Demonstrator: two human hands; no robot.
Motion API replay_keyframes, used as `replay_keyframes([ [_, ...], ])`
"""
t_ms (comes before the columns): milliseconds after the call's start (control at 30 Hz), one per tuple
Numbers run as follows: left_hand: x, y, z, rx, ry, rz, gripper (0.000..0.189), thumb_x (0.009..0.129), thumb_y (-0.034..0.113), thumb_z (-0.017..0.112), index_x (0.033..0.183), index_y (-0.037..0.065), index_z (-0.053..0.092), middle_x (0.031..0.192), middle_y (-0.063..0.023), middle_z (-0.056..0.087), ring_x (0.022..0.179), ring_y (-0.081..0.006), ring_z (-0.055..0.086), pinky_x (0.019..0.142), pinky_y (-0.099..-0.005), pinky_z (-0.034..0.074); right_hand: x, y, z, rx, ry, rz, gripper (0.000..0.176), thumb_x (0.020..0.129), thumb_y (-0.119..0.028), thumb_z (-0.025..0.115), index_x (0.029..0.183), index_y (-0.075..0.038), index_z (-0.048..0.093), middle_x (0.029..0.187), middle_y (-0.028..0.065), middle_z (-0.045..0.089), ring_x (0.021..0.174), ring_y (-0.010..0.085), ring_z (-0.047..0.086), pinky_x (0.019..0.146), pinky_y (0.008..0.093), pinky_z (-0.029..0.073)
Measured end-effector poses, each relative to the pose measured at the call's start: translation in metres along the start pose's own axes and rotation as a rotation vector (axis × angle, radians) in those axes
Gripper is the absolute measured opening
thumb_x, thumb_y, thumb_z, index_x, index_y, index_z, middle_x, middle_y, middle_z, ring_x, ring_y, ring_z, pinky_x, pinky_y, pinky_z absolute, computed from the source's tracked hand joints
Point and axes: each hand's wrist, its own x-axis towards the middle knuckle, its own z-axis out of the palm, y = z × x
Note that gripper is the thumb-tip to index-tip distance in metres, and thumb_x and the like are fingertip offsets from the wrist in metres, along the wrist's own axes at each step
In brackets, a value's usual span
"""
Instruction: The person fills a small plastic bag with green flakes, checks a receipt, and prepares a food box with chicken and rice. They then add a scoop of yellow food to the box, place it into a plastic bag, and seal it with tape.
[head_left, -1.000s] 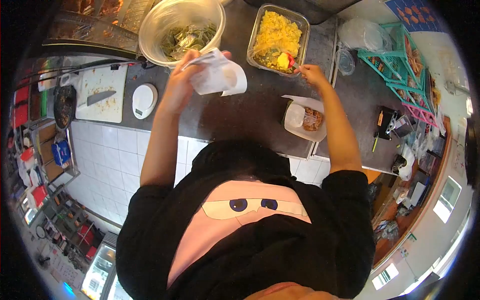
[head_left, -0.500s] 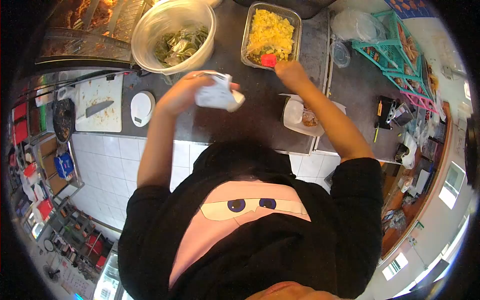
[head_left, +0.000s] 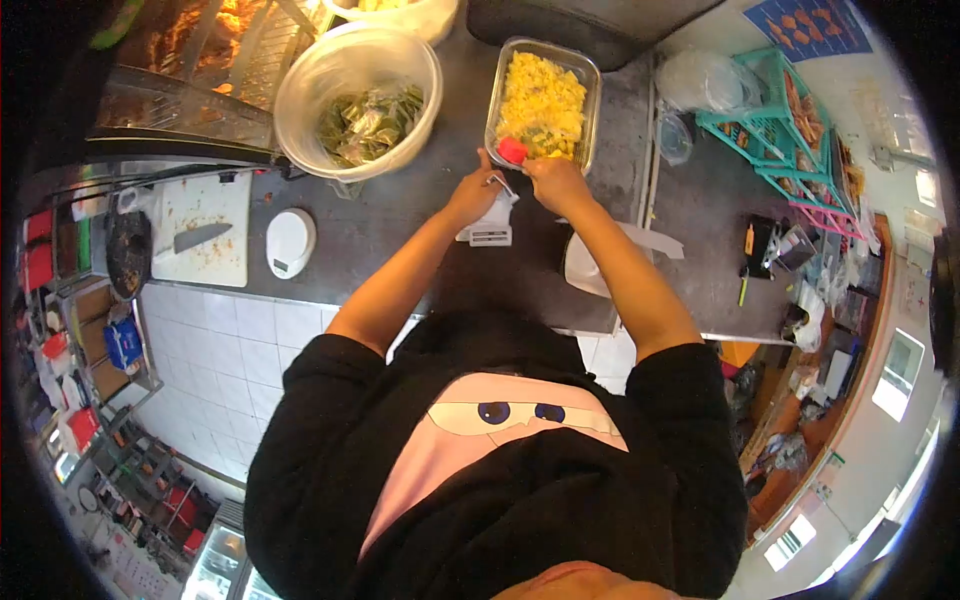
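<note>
My right hand (head_left: 557, 184) is closed around the handle end of a red scoop (head_left: 513, 151) at the near edge of a clear tray (head_left: 594, 125). Yellow chopped food (head_left: 542, 100) fills much of the tray. Close beside it, my left hand (head_left: 474, 198) grips a small white packet (head_left: 492, 222) with grey printing, its fingertips near the red scoop. Below my right forearm lies an opened white takeaway container (head_left: 584, 270), partly hidden by the arm.
A large translucent tub (head_left: 428, 120) of dark green leaves stands at the back left. Left of me are a white kitchen scale (head_left: 291, 235) and a cutting board (head_left: 215, 265) bearing a knife (head_left: 201, 236). Teal baskets (head_left: 760, 135) stand at the right.
My left hand has brought the white packet rightward to the tray's near edge, beside my right hand. The red scoop has shifted slightly left, and my right hand is lower in view.
</note>
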Motion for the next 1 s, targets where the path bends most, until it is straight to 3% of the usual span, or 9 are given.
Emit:
replay_keyframes([
  [67, 0.001, -0.007, 0.009, -0.114, 0.091, 0.036, 0.047, 0.100, 0.021, 0.051, 0.143, 0.005, 0.041, 0.098, -0.0106, 0.069, 0.094, -0.0229, 0.067, 0.086, -0.0352, 0.050, 0.018, -0.006, 0.007, -0.020, -0.035, 0.014, 0.020, 0.090, -0.022, 0.059, 0.087, -0.006, 0.071, 0.084, 0.0202, 0.069, 0.082, 0.0414, 0.066, 0.072, 0.0508, 0.052],
  [133, -0.003, 0.006, 0.003, -0.068, 0.082, 0.011, 0.071, 0.095, 0.024, 0.053, 0.150, -0.004, 0.017, 0.107, -0.0179, 0.068, 0.104, -0.0355, 0.066, 0.090, -0.0419, 0.051, 0.027, 0.000, 0.010, 0.159, -0.051, 0.054, 0.020, 0.091, -0.022, 0.060, 0.089, -0.007, 0.072, 0.085, 0.0220, 0.068, 0.083, 0.0432, 0.065, 0.071, 0.0502, 0.051],
  [267, 0.007, -0.006, -0.005, 0.108, -0.062, 0.070, 0.040, 0.094, 0.024, 0.051, 0.129, 0.004, 0.058, 0.159, -0.0292, 0.008, 0.132, -0.0441, 0.045, 0.110, -0.0441, 0.037, 0.032, 0.042, 0.039, 0.416, 0.037, 0.294, 0.021, 0.093, -0.023, 0.062, 0.093, -0.005, 0.072, 0.072, 0.0140, 0.066, 0.062, 0.0256, 0.062, 0.058, 0.0383, 0.047],
  [333, 0.015, -0.011, -0.008, 0.139, 0.024, 0.101, 0.029, 0.097, 0.020, 0.047, 0.118, 0.006, 0.061, 0.133, -0.0212, 0.046, 0.114, -0.0325, 0.057, 0.099, -0.0375, 0.043, 0.022, 0.043, 0.040, 0.649, 0.032, 0.531, 0.022, 0.094, -0.023, 0.062, 0.099, -0.004, 0.072, 0.066, 0.0073, 0.061, 0.054, 0.0165, 0.055, 0.052, 0.0318, 0.042],
  [433, -0.018, 0.034, -0.031, -0.192, -0.157, 0.046, 0.027, 0.101, 0.020, 0.045, 0.118, 0.007, 0.060, 0.129, -0.0142, 0.062, 0.108, -0.0226, 0.062, 0.098, -0.0325, 0.046, 0.007, 0.010, 0.008, 1.285, 0.112, 0.904, 0.025, 0.096, -0.020, 0.060, 0.112, -0.002, 0.068, 0.061, -0.0056, 0.045, 0.047, 0.0056, 0.034, 0.044, 0.0234, 0.027],
  [600, -0.085, 0.145, -0.134, -0.916, -0.440, 0.163, 0.053, 0.093, 0.027, 0.057, 0.139, 0.003, 0.044, 0.118, -0.0207, 0.065, 0.114, -0.0339, 0.062, 0.099, -0.0427, 0.049, -0.045, -0.012, -0.054, 1.650, 0.151, 0.745, 0.024, 0.100, -0.025, 0.058, 0.106, -0.004, 0.070, 0.062, -0.0072, 0.040, 0.050, 0.0043, 0.031, 0.046, 0.0229, 0.026],
  [767, -0.108, 0.158, -0.273, -0.527, 0.265, 0.188, 0.051, 0.089, 0.022, 0.065, 0.132, -0.001, 0.054, 0.101, -0.0103, 0.069, 0.097, -0.0247, 0.068, 0.089, -0.0365, 0.052, -0.160, -0.004, -0.128, 1.800, 0.097, 0.711, 0.026, 0.098, -0.027, 0.061, 0.109, -0.005, 0.070, 0.064, -0.0083, 0.044, 0.052, 0.0034, 0.034, 0.049, 0.0220, 0.029],
  [833, -0.098, 0.170, -0.295, -0.078, 0.475, 0.024, 0.045, 0.084, 0.023, 0.074, 0.121, -0.001, 0.063, 0.099, -0.0089, 0.071, 0.095, -0.0218, 0.068, 0.085, -0.0337, 0.053, -0.215, -0.001, -0.140, 1.442, 0.253, 0.811, 0.023, 0.097, -0.027, 0.062, 0.104, -0.007, 0.071, 0.065, -0.0076, 0.046, 0.053, 0.0040, 0.039, 0.050, 0.0219, 0.032],
  [1000, -0.018, 0.104, -0.314, 0.734, 0.184, -0.061, 0.048, 0.071, 0.030, 0.085, 0.110, 0.005, 0.069, 0.095, -0.0106, 0.073, 0.091, -0.0205, 0.069, 0.078, -0.0348, 0.053, -0.282, 0.019, -0.086, 0.309, 0.468, 0.742, 0.017, 0.094, -0.022, 0.063, 0.102, -0.009, 0.072, 0.071, 0.0015, 0.060, 0.057, 0.0154, 0.058, 0.054, 0.0298, 0.046],
])
